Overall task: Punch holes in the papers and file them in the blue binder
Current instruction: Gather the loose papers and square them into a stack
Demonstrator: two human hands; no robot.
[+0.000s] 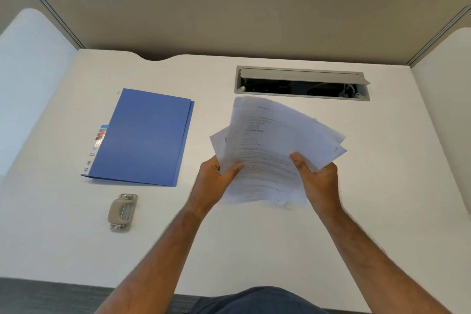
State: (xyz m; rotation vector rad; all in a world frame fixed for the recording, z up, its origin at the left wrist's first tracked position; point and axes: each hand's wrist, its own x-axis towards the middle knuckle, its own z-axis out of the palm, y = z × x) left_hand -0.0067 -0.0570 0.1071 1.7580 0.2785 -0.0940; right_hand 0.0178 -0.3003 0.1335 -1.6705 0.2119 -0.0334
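Note:
A loose, fanned stack of printed white papers (270,140) is lifted above the middle of the white desk. My left hand (214,181) grips its lower left edge with the thumb on top. My right hand (318,181) grips its lower right edge. The blue binder (145,137) lies closed and flat on the desk to the left of the papers. A grey hole punch (122,212) sits in front of the binder, near my left forearm, touched by nothing.
An open cable tray (302,83) is set into the desk (254,250) just behind the papers. Beige partition walls (229,20) close off the back and both sides. The desk's front edge runs along the bottom, close to my body.

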